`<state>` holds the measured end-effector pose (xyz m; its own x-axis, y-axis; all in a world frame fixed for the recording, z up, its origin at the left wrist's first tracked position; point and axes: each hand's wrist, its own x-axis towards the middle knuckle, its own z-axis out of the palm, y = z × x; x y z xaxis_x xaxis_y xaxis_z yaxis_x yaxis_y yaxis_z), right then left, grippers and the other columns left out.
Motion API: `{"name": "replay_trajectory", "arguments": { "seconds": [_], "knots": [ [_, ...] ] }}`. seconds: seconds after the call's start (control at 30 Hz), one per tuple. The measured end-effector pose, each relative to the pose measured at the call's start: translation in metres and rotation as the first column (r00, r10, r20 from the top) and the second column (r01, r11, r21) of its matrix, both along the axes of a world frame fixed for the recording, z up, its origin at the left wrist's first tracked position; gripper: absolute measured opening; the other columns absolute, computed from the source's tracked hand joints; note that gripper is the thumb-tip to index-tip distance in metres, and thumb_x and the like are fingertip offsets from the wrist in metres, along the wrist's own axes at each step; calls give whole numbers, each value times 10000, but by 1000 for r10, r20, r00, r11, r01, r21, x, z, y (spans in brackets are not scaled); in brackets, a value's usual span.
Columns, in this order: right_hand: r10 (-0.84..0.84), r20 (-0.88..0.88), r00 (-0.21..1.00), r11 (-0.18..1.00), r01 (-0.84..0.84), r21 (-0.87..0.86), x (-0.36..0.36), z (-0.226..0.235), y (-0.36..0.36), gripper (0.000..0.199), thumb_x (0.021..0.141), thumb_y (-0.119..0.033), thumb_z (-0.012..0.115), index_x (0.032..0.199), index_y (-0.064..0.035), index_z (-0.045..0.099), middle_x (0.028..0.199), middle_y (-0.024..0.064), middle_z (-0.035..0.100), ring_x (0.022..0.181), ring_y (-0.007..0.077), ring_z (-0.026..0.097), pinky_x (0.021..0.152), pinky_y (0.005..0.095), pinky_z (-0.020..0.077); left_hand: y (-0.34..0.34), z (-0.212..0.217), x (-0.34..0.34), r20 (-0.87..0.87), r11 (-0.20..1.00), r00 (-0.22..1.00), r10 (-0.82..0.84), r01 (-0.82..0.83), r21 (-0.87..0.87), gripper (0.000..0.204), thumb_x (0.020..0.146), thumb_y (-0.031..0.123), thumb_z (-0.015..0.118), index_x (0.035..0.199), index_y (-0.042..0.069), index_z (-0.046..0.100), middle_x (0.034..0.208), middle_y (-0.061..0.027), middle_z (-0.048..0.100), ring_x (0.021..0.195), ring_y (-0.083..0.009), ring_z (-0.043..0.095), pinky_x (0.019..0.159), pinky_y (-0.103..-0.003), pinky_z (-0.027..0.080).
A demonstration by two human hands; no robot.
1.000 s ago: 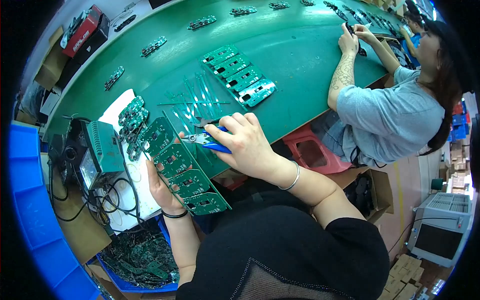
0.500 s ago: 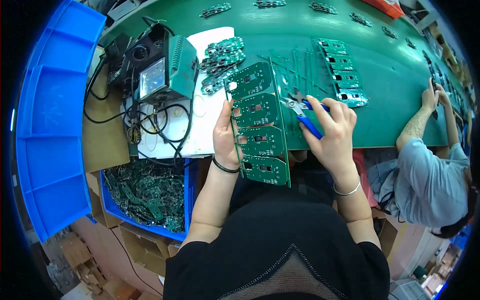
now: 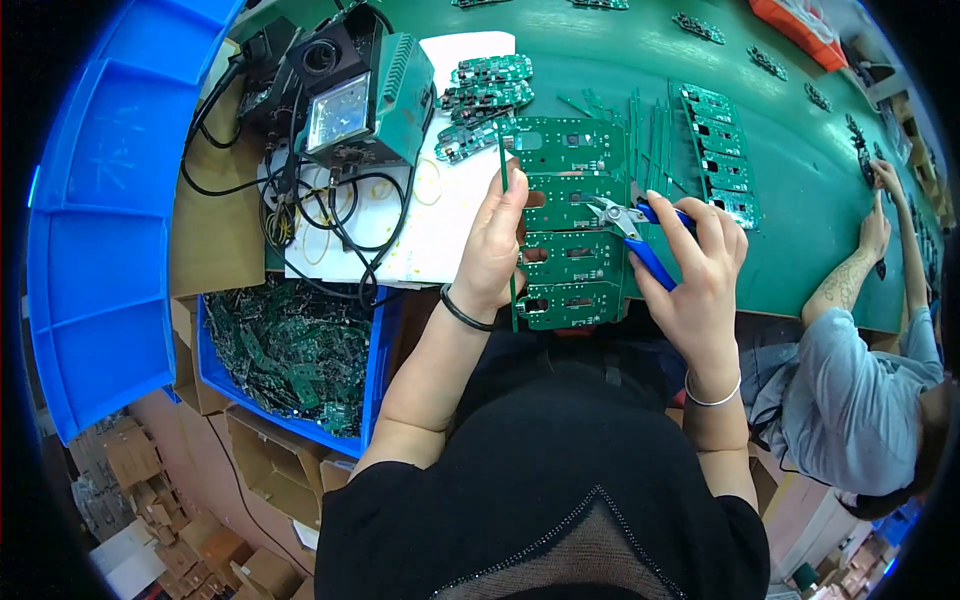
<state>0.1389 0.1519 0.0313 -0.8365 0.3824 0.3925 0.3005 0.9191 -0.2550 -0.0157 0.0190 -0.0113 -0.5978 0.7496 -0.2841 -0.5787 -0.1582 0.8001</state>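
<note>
Fingers of the left hand clamp the left edge of a green panel of four joined circuit boards, which lies at the near edge of the green desk. Right hand grips blue-handled metal cutters, their tips on the panel's right side. Compared with half a second ago, both hands sit the same; the view has shifted slightly, showing more of the grey soldering station
</note>
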Motion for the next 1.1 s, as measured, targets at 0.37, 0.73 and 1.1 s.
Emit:
{"name": "replay_trajectory", "arguments": {
  "seconds": [0.37,0.73,1.1],
  "knots": [
    [27,49,998,998,-30,54,-5,1,0,551,683,-176,712,1210,-108,567,1097,107,513,1074,293,450,943,422,296,3,1,6,-121,992,992,32,-17,122,388,1009,299,383,1313,63,429,1198,-31,520,1061,-98,473,918,-261,391],
    [16,107,994,999,-12,-39,-4,-10,-1,524,708,-202,731,1206,-128,590,1078,103,522,1040,291,477,907,403,333,2,7,7,-183,995,980,80,-66,79,389,1016,274,364,1320,37,415,1220,-56,516,1090,-112,477,958,-266,372],
    [7,77,997,997,-13,73,-10,-3,-4,554,709,-210,731,1235,-138,575,1098,107,522,1046,286,478,920,401,330,3,-1,7,-200,989,974,106,-82,127,365,1016,263,372,1295,36,435,1172,-43,527,1054,-93,475,934,-253,381]
  ]
}}
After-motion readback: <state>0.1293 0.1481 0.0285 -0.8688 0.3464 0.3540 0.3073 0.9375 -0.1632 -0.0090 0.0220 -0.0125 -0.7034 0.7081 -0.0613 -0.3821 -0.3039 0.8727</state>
